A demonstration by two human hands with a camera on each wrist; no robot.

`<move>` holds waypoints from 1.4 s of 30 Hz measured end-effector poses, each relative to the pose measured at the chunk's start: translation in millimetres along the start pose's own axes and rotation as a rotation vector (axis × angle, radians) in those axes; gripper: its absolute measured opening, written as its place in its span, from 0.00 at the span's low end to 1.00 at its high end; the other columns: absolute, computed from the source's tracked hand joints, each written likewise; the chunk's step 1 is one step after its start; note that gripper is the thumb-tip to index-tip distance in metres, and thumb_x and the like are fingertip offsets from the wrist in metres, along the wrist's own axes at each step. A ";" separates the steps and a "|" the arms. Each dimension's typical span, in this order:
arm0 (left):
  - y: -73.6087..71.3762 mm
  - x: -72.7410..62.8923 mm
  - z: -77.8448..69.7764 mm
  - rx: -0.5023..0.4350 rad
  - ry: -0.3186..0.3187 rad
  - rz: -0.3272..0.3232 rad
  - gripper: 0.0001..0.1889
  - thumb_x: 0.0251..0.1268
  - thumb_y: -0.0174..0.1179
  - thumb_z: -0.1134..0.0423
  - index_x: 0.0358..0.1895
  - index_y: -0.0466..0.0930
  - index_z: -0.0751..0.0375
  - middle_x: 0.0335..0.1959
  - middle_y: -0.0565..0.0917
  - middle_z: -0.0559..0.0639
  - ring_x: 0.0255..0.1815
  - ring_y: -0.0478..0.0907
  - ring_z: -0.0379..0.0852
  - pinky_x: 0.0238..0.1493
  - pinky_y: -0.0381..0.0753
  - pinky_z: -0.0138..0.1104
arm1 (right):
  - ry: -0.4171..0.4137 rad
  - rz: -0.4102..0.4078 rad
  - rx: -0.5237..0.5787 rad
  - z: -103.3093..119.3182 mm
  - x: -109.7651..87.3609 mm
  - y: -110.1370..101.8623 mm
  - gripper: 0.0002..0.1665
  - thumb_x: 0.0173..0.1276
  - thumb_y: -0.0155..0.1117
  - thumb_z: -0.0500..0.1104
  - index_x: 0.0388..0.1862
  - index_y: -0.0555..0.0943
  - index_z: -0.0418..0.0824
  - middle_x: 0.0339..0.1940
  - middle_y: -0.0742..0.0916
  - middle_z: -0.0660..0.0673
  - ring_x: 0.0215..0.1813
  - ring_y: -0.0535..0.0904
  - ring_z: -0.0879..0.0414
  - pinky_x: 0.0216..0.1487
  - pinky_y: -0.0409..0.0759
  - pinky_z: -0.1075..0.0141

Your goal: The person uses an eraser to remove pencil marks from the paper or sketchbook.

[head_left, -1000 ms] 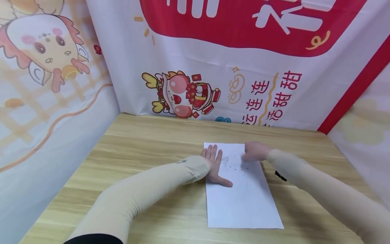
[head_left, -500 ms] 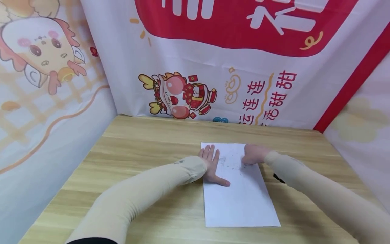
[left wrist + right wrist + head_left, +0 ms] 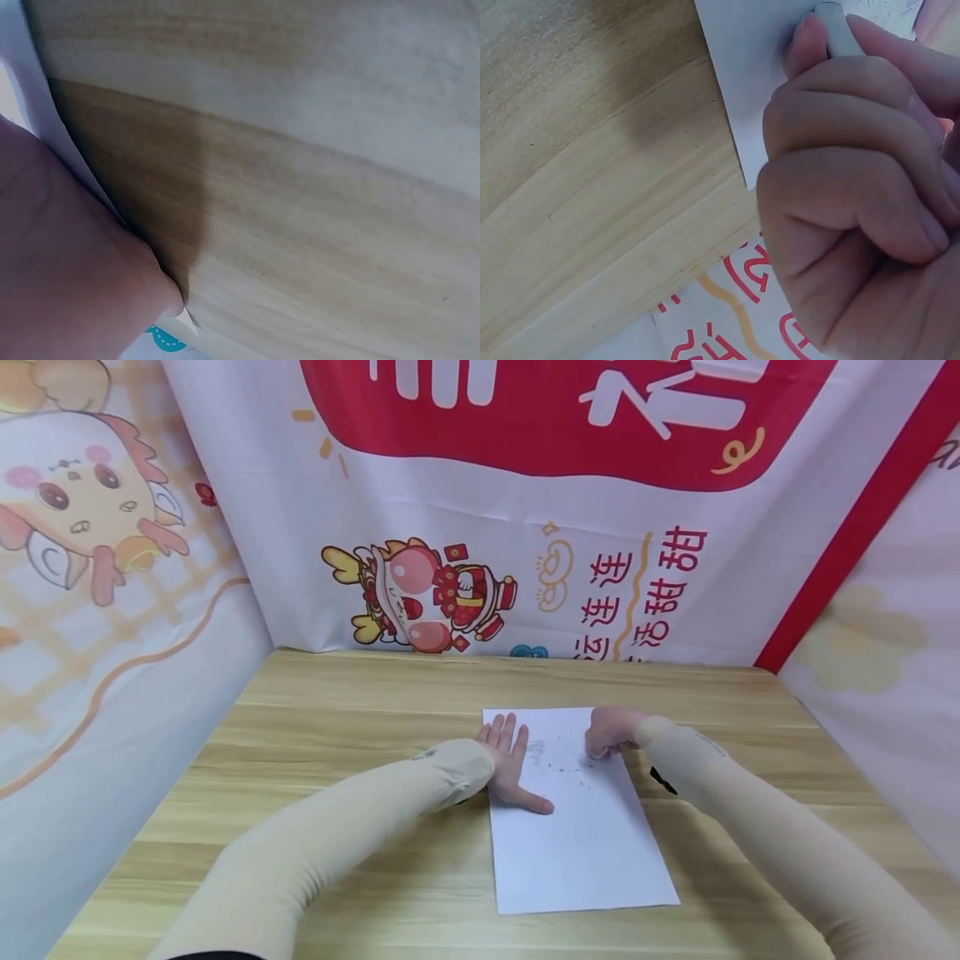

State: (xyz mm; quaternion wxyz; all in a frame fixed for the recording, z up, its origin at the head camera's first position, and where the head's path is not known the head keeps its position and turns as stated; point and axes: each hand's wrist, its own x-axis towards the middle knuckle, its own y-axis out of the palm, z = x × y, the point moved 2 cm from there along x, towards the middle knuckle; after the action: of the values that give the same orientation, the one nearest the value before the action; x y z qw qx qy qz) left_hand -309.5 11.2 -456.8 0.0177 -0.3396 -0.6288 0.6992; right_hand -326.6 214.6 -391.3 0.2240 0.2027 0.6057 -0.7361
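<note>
A white sheet of paper point(image 3: 585, 852) lies on the wooden table, with faint grey pencil marks point(image 3: 535, 752) and small dark crumbs point(image 3: 572, 769) on its upper half. My left hand point(image 3: 512, 768) rests flat on the paper's upper left side, fingers spread and thumb pointing right. At the upper right edge of the sheet, my right hand point(image 3: 613, 729) pinches a whitish eraser point(image 3: 840, 30) between thumb and index finger, the other fingers curled into the palm. The head view hides the eraser behind the hand; in the right wrist view its end shows close over the paper.
Bare wooden table surface point(image 3: 360, 693) extends on both sides of the sheet. A printed white and red cloth point(image 3: 480, 493) hangs along the table's back edge, and patterned cloths stand at the left point(image 3: 97, 610) and right point(image 3: 885, 710).
The head view has turned slightly to the right, so everything sits further left. My right hand has shifted a little along the paper's upper right, while my left hand stays in place.
</note>
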 end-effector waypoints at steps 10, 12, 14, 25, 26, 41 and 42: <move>7.5 0.4 0.9 0.003 -0.007 0.000 0.81 0.19 0.40 0.05 0.78 0.22 0.53 0.76 0.19 0.59 0.75 0.16 0.57 0.72 0.25 0.46 | -0.203 0.078 0.112 -2.8 -6.2 1.4 0.11 0.70 0.63 0.44 0.29 0.81 0.40 0.16 0.74 0.51 0.16 0.61 0.61 0.18 0.61 0.70; 8.7 0.6 -1.7 -0.003 0.003 -0.007 0.81 0.19 0.40 0.05 0.78 0.23 0.53 0.77 0.20 0.59 0.75 0.17 0.57 0.72 0.25 0.46 | -0.291 0.156 0.221 -5.0 -8.8 2.9 0.13 0.72 0.64 0.47 0.33 0.82 0.38 0.16 0.74 0.50 0.16 0.62 0.60 0.19 0.62 0.69; 8.9 0.8 -3.3 0.003 0.004 -0.017 0.81 0.20 0.40 0.05 0.78 0.23 0.54 0.77 0.21 0.59 0.75 0.17 0.57 0.72 0.25 0.46 | -0.393 0.224 0.312 -4.4 -9.6 3.8 0.17 0.72 0.63 0.48 0.33 0.80 0.34 0.16 0.73 0.49 0.16 0.63 0.59 0.20 0.63 0.69; 2.0 -0.2 -8.5 0.022 0.009 -0.062 0.78 0.27 0.43 0.07 0.78 0.24 0.55 0.76 0.20 0.60 0.75 0.16 0.56 0.72 0.24 0.47 | -0.389 0.067 0.299 22.3 0.1 5.0 0.17 0.75 0.59 0.49 0.44 0.81 0.34 0.23 0.79 0.47 0.22 0.71 0.55 0.26 0.71 0.66; 1.4 -0.5 -8.4 0.024 0.010 -0.060 0.77 0.28 0.43 0.07 0.78 0.24 0.55 0.76 0.20 0.60 0.75 0.16 0.57 0.72 0.24 0.47 | -0.372 0.007 0.265 26.6 2.2 5.9 0.18 0.75 0.59 0.48 0.48 0.81 0.34 0.27 0.81 0.46 0.25 0.74 0.55 0.28 0.74 0.65; 2.6 -3.8 -2.7 0.001 0.005 -0.048 0.78 0.29 0.45 0.08 0.78 0.22 0.57 0.76 0.19 0.60 0.74 0.16 0.56 0.71 0.24 0.47 | -0.394 -0.139 0.014 65.5 -15.0 37.0 0.11 0.65 0.63 0.35 0.46 0.81 0.32 0.37 0.86 0.43 0.38 0.81 0.51 0.46 0.81 0.55; 3.0 -4.3 -2.3 0.003 0.009 -0.049 0.78 0.29 0.44 0.08 0.78 0.22 0.57 0.76 0.19 0.60 0.74 0.16 0.56 0.72 0.24 0.47 | -0.383 -0.130 0.023 65.0 -13.9 35.5 0.12 0.64 0.63 0.35 0.45 0.82 0.32 0.36 0.85 0.44 0.37 0.80 0.52 0.45 0.81 0.55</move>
State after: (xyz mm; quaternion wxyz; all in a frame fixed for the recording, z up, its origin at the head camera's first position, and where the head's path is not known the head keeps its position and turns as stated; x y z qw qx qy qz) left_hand -303.8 10.6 -457.4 0.0381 -0.3271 -0.6357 0.6982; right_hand -296.6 146.1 -399.9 0.2847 0.0217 0.5554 -0.7810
